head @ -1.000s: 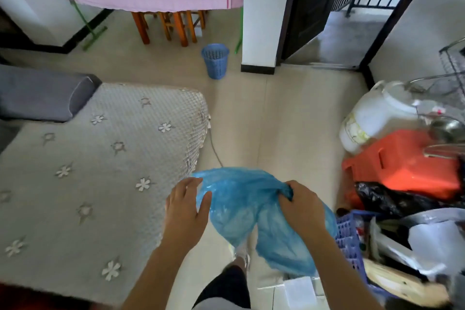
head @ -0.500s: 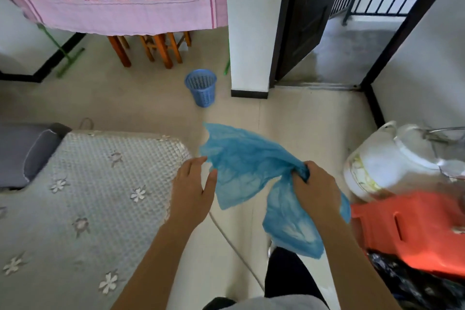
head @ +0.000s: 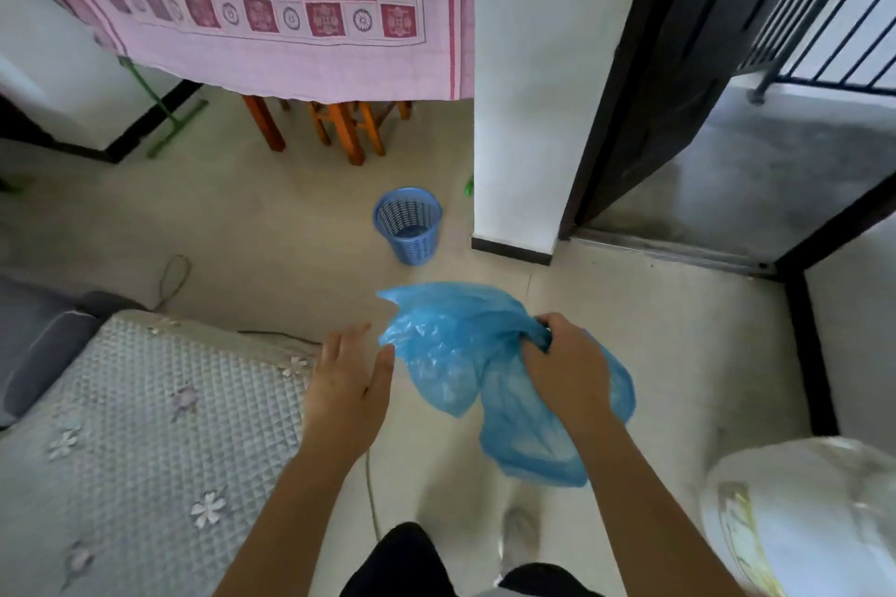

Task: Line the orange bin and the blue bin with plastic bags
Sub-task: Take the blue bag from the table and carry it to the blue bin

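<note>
A crumpled blue plastic bag (head: 451,349) is seen in the lower middle of the frame, above the pale floor (head: 291,257). It is gripped by the right hand (head: 567,373), whose fingers (head: 545,321) are curled tightly into a bunched fold at the bag's upper right, and the rest of the film is left hanging loose below and to the left of that hand. The left hand (head: 349,383) is held just left of the bag with its fingers (head: 346,342) straight and close together, and nothing is held in it. Its thumb is laid at the bag's left edge, though whether contact is made cannot be told. The blue bin (head: 408,225), a slotted basket, is stood upright on the floor at the centre of the frame, well apart from both hands and just left of a white pillar (head: 523,112). A quilted bed (head: 145,427) is seen at lower left and a pink cloth (head: 271,15) at upper left.
</note>
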Tool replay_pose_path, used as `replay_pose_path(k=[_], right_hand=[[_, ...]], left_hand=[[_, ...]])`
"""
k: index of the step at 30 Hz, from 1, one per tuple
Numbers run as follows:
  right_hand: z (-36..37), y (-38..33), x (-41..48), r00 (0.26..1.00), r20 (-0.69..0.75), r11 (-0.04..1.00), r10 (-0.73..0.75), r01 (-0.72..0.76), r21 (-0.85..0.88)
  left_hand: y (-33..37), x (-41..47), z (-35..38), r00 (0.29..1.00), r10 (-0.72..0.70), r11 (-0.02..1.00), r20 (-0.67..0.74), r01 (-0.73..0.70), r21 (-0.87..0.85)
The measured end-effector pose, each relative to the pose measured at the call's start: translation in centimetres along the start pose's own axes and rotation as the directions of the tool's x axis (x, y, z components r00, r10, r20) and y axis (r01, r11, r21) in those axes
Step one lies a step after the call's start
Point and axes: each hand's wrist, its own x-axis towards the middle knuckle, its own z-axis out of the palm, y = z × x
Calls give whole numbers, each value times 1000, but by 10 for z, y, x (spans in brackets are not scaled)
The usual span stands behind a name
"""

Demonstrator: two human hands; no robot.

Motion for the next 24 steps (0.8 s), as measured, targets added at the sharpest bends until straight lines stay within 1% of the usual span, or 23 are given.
replay_pose_path(k=[3,7,10,12,15,20,24], right_hand=[[18,-26,61,998,50,999,-46,47,-18],[56,-54,127,993,91,997,-68,72,-38],[88,-83,190,988,120,990,-99,110,-90],[109,-112,240,985,133,983,-114,131,-128],[126,-161,307,984,142,982,-110,130,-135],[147,-224,398,995,72,993,-76,82,-87],[154,-243,449,999,23,999,-27,28,-40]], left_hand=[[-11,46,4,999,-45,999,-21,44,-25],[-45,110,11,991,-120,993,-58,119,-24],[-71,180,15,988,-126,992,-84,128,10],[-88,238,12,990,-128,991,-63,130,37],[-102,324,-3,986,-154,986,-66,158,48],[-109,450,-24,994,-75,995,-75,79,61],[-106,531,-18,1000,-19,999,-25,20,44]])
